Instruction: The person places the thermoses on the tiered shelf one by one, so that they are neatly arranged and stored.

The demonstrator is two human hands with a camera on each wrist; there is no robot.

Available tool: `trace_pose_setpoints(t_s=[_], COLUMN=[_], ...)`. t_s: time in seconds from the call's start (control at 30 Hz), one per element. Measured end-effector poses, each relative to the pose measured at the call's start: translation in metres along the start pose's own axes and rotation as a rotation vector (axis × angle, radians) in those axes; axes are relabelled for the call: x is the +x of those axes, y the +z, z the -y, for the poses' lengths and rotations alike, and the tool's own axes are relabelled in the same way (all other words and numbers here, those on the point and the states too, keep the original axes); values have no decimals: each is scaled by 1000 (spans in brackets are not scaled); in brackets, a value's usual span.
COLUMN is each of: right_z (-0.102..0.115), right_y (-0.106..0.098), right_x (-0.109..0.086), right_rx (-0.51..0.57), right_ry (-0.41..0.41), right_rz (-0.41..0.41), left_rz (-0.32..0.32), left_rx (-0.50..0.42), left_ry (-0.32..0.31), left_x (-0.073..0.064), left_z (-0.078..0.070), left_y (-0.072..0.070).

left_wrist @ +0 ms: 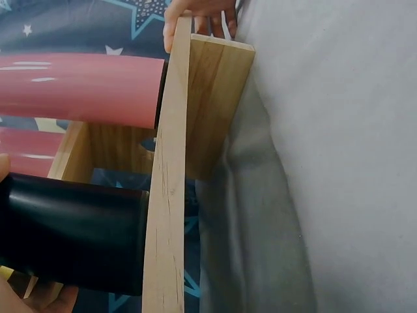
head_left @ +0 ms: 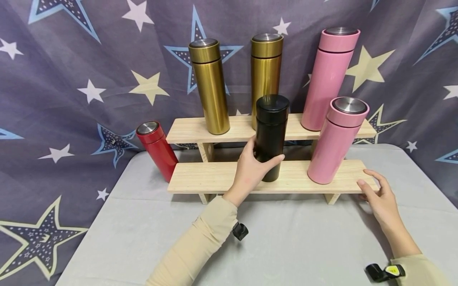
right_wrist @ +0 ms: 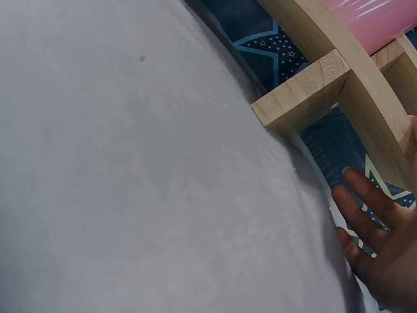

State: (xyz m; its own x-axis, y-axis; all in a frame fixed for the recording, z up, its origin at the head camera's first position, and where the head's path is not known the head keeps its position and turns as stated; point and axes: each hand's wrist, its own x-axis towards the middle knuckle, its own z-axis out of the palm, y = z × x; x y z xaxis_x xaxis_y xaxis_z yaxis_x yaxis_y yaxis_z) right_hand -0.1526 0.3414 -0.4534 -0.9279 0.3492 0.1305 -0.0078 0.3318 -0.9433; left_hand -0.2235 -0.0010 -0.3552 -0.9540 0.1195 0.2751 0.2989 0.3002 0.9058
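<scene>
My left hand point(head_left: 250, 171) grips a matte black thermos point(head_left: 271, 131) around its lower body, thumb across the front. The thermos is upright, its base right at the top of the lower shelf of a two-tier wooden stand point(head_left: 204, 176). In the left wrist view, the black thermos point(left_wrist: 75, 231) lies sideways across the picture beside the board. My right hand point(head_left: 383, 198) holds the right end of the lower shelf, thumb on top. Below the board, its other fingers point(right_wrist: 365, 195) extend in the right wrist view. A short pink thermos point(head_left: 338, 141) stands between my hands.
Two gold thermoses point(head_left: 211, 87) and a tall pink thermos point(head_left: 330, 79) stand on the upper shelf point(head_left: 186, 130). A red thermos point(head_left: 157, 151) is on the grey cloth-covered table point(head_left: 143, 234), left of the stand. A star-patterned curtain point(head_left: 118, 71) hangs behind.
</scene>
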Motion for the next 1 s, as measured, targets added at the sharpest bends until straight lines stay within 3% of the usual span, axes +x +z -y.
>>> trace_pose_setpoints(t_s=[0.43,0.7,1.0], right_z=[-1,1,0], right_y=[0,0,1], right_x=[0,0,0], right_rx=[8,7,27], right_ry=[-2,8,-3], right_rz=[9,7,-3], left_rz=[42,84,29], left_rx=[91,82,53], left_ry=[-26,-7,100], left_x=[-3,-11,-25], left_z=[0,5,13], left_y=[-5,-16,-40])
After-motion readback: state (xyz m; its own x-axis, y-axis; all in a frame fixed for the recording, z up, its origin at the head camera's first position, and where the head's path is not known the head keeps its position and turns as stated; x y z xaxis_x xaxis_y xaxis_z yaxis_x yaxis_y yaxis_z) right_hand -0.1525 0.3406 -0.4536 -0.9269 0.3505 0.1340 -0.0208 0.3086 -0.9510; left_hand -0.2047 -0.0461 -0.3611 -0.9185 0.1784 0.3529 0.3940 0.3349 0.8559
